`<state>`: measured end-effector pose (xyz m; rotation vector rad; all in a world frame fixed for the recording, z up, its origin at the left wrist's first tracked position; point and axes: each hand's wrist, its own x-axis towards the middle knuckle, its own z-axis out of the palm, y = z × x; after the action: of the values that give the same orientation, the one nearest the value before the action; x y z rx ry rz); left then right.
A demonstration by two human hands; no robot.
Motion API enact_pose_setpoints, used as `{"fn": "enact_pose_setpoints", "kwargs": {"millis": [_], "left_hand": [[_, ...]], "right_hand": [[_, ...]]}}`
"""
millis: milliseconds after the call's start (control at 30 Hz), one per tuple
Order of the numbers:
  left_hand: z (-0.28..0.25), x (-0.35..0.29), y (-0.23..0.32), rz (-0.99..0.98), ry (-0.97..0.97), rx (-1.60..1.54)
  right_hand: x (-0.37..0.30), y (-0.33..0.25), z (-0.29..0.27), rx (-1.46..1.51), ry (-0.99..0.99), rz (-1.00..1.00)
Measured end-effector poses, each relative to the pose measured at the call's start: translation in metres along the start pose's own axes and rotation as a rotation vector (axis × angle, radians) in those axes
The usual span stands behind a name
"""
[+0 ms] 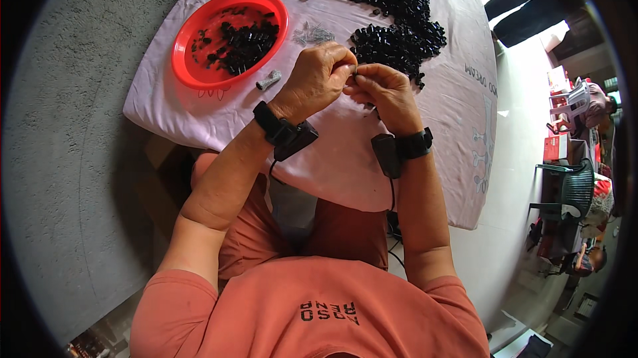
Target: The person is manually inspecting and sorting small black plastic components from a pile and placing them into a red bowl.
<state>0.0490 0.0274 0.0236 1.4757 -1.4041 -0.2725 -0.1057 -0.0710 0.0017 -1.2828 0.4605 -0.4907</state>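
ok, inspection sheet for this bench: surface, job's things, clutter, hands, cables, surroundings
surface: table under a pale pink cloth.
job's things: small black piece pinched between both hands; loose black pieces heaped on the cloth; red bowl partly filled with more.
clutter: small grey roll by the bowl; pile of tiny grey bits.
hands: left hand and right hand meet fingertip to fingertip, each wrist with a black strapped device.
cables: black cables hang from the wrist devices.
surroundings: grey floor, green chair, shelves with goods at right.

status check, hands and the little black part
Left hand and right hand meet, pinching a small black part. Black pieces pile just behind. Nothing in the way.
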Motion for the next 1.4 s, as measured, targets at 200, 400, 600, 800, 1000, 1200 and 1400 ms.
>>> {"fn": "enact_pose_setpoints", "kwargs": {"millis": [200,400,600,800,1000,1200,1400], "left_hand": [[0.005,-0.001,0.003,0.119,0.049,0.063],[0.001,-0.002,-0.003,0.091,0.0,0.031],[-0.009,0.004,-0.011,-0.185,-0.031,-0.245],[-0.002,0.001,-0.005,-0.186,-0.028,-0.225],[-0.005,0.001,0.002,-0.195,-0.041,-0.169],[-0.004,0.001,-0.002,-0.161,-0.035,-0.145],[-0.006,0.001,0.0,-0.145,-0.054,-0.109]], "right_hand": [[0.0,0.002,-0.001,-0.003,0.018,0.004],[0.0,-0.002,0.001,0.006,0.038,0.008],[-0.001,-0.005,0.001,-0.017,0.054,0.035],[-0.002,-0.005,0.004,-0.039,0.022,0.028],[-0.002,-0.006,0.003,-0.034,0.02,0.024],[-0.002,-0.005,0.002,-0.063,0.027,0.027],[-0.001,-0.003,0.001,-0.06,0.031,0.028]]}}
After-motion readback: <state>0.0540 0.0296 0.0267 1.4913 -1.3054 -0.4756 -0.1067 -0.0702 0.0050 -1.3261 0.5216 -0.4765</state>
